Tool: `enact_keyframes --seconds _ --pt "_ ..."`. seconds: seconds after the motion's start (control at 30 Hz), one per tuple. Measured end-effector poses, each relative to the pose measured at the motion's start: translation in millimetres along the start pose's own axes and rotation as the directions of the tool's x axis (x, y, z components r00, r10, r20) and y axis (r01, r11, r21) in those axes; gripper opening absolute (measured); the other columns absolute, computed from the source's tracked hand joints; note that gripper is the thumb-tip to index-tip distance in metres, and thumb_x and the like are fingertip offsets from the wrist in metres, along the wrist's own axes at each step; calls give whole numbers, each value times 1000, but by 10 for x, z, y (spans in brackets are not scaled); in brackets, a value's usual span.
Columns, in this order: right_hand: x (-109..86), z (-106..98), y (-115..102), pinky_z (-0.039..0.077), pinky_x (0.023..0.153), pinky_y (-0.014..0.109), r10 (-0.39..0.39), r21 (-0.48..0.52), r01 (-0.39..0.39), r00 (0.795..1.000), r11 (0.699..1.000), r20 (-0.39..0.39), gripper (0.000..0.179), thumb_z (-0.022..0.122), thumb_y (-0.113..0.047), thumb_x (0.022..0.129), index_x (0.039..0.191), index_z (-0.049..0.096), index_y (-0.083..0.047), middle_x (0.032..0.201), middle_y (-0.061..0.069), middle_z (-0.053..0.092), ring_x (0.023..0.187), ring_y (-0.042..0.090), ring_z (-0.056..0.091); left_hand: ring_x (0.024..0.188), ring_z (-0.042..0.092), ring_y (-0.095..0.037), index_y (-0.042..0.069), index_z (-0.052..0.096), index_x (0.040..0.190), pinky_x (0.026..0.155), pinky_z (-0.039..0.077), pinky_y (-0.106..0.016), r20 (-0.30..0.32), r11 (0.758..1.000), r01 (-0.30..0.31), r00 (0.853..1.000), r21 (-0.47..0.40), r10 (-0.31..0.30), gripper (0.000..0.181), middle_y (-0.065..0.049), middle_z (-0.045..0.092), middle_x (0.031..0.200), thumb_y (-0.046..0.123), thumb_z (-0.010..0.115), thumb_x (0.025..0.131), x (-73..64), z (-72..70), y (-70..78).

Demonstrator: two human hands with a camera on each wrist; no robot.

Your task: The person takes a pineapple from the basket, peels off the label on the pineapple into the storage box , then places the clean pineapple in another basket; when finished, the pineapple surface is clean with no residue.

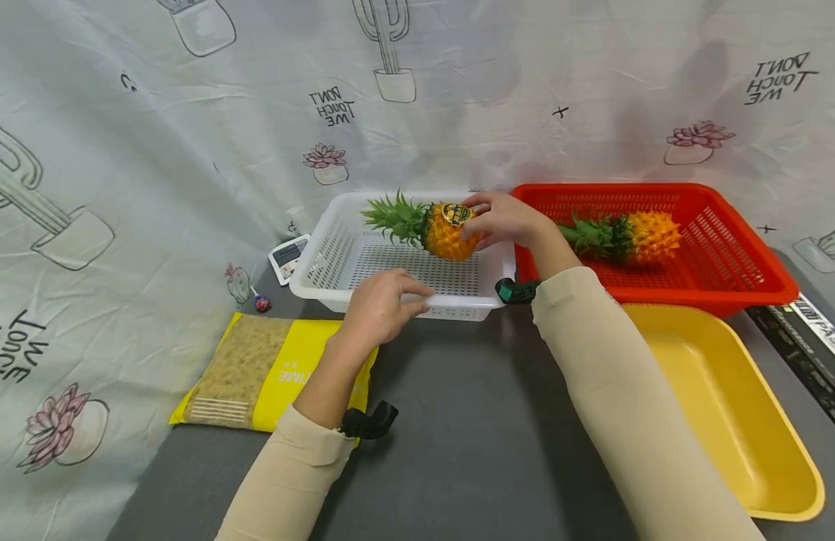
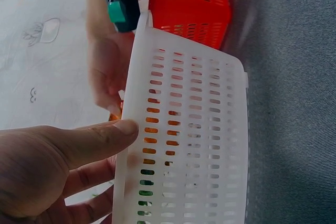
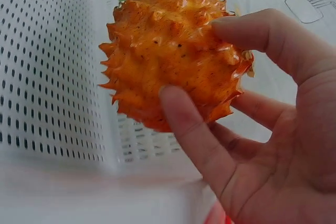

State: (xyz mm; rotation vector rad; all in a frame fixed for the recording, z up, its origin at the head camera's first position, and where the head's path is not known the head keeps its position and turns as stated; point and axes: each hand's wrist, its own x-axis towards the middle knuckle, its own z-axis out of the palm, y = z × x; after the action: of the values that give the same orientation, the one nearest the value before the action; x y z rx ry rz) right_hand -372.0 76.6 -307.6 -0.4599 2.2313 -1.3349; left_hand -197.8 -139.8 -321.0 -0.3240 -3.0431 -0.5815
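Observation:
My right hand (image 1: 508, 219) holds a small orange pineapple (image 1: 451, 237) by its base, fingers spread around the spiky skin in the right wrist view. The fruit lies sideways over the white perforated basket (image 1: 458, 302), its green crown pointing left and a dark round label on its side. At the basket's front rim, my left hand (image 1: 383, 304) grips the edge. Its thumb (image 2: 113, 135) lies on the near side while the other fingers reach inside, partly hidden by the wall. Orange and green show through the slots in the left wrist view.
To the right, a red basket (image 1: 748, 255) contains another pineapple (image 1: 650, 237). A yellow tray (image 1: 708, 406) sits in front of it, beside a long black box (image 1: 796, 353). On the left lie a yellow bag (image 1: 248, 368), a lollipop (image 1: 262, 303) and a white-framed flat item (image 1: 286, 259).

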Motion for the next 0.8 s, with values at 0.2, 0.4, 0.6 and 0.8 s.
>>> enact_keyframes --seconds 0.2,0.4,0.6,0.8 --pt "-195 -77 -110 54 104 49 29 41 -28 999 999 -23 77 73 -18 90 158 36 -12 158 16 39 124 35 61 112 66 -27 21 81 118 94 55 -44 -7 1000 -2 1000 -3 2 25 -3 73 117 25 78 93 14 14 15" --pt "-434 -157 -211 55 102 47 27 53 -25 998 998 -51 77 72 -20 93 160 34 -13 159 15 38 119 32 65 117 64 -29 20 81 118 98 53 -46 -8 1000 -1 1000 -18 0 25 -3 73 120 24 78 94 14 14 20" --pt "-771 -218 -262 57 99 42 33 104 -22 993 994 -111 77 71 -19 95 161 32 -14 154 15 41 118 30 64 119 65 -29 18 81 116 100 52 -48 -15 999 -18 1000 -42 18 23 -5 74 122 23 78 94 17 9 4" --pt "-1120 -239 -251 58 98 43 26 124 -11 992 992 -122 75 70 -16 96 160 32 -14 151 15 42 120 32 63 118 65 -30 19 81 117 99 53 -47 5 999 -11 1000 -46 11 24 -5 74 122 23 77 94 5 8 -19"
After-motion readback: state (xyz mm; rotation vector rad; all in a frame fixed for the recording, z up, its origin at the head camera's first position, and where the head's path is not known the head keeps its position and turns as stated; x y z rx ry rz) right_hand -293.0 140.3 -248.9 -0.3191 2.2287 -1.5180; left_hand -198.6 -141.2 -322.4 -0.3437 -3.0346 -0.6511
